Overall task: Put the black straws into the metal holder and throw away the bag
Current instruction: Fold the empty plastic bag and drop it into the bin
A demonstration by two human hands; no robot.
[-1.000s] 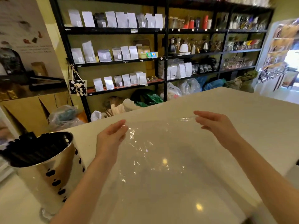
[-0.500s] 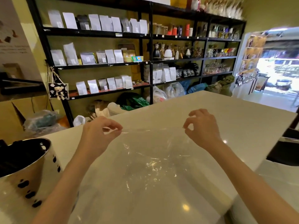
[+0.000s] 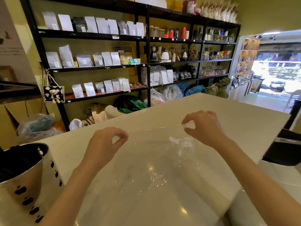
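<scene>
A clear plastic bag (image 3: pixel 151 173) lies spread over the white counter (image 3: pixel 236 118) in front of me. My left hand (image 3: pixel 104 145) pinches its far edge at the left corner. The right corner of the same edge is pinched by my right hand (image 3: pixel 203 126), which holds it a little above the counter. At the lower left stands the shiny metal holder (image 3: pixel 27 181) with dark oval holes in its wall. Black straws (image 3: pixel 17 159) fill it, seen as a dark mass inside the rim.
Black shelving (image 3: pixel 147 66) with pouches, kettles and jars stands beyond the counter's far edge. Plastic sacks (image 3: pixel 164 95) lie on the floor below it. A black object (image 3: pixel 283 145) sits past the counter's right edge. An open doorway (image 3: pixel 276 70) is at the far right.
Both hands went from flat on the bag to pinching its far edge and lifting it slightly. My view swung right, so the holder slid toward the left edge.
</scene>
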